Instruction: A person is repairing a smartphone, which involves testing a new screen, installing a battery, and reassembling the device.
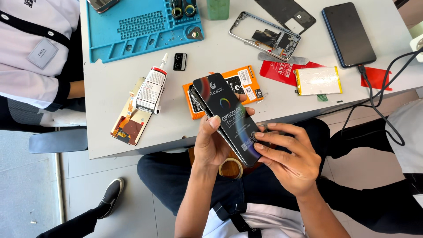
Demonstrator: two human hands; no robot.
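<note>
The right hand (288,161) is nearest the camera, its fingertips pinched on the lower end of a black phone screen panel (229,117), which carries a printed protective film. The left hand (212,143) is wrapped around the panel's left edge from beneath, thumb lying along its side, so both hands are clamped on it above the person's lap. A roll of tape (231,167) lies on the lap under the panel. On the grey table (105,97), at 12 o'clock from the panel, lies an orange package (244,81); at 10 o'clock a white glue tube (152,88) rests on a removed display (130,117). A phone frame (264,35) lies at 1 o'clock, a battery (318,80) at 2 o'clock, and a blue work mat (141,26) at 11 o'clock.
</note>
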